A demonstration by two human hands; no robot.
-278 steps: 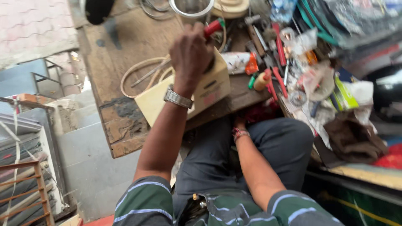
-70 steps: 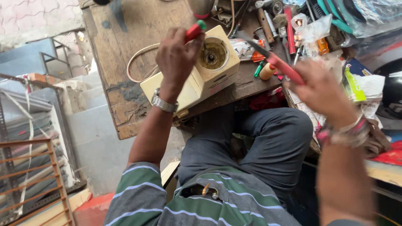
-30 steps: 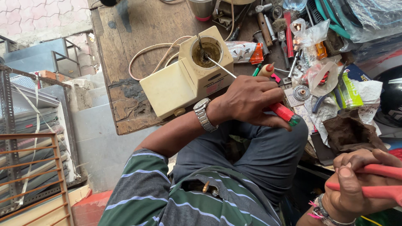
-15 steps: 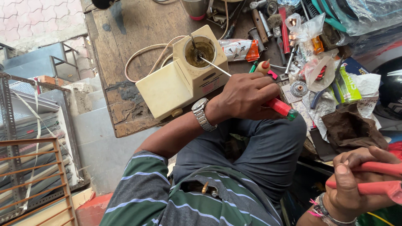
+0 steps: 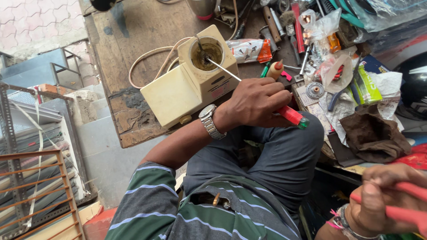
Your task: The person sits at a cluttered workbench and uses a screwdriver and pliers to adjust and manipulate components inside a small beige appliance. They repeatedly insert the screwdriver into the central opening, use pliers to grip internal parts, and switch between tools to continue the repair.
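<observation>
A cream-coloured appliance base (image 5: 173, 91) with a round dirty cup on top lies on the worn wooden bench (image 5: 133, 40). My left hand (image 5: 255, 104), with a wristwatch, is shut on a screwdriver (image 5: 291, 116) that has a red handle and a green cap. Its thin metal shaft slants up-left, and the tip is inside the cup. At the lower right corner, away from the bench, my right hand (image 5: 378, 195) grips a red-handled tool (image 5: 400, 214); its working end is out of view.
A beige cord (image 5: 147, 60) loops behind the appliance. Several hand tools, plastic bags, papers and a brown rag (image 5: 373, 133) crowd the bench's right side. A metal rack (image 5: 31, 178) stands at the left. My knees (image 5: 284, 155) are under the bench edge.
My left hand came down from above the appliance and now holds the screwdriver slanted into the cup. My right hand took a red-handled tool from the clutter and drew back to the lower right.
</observation>
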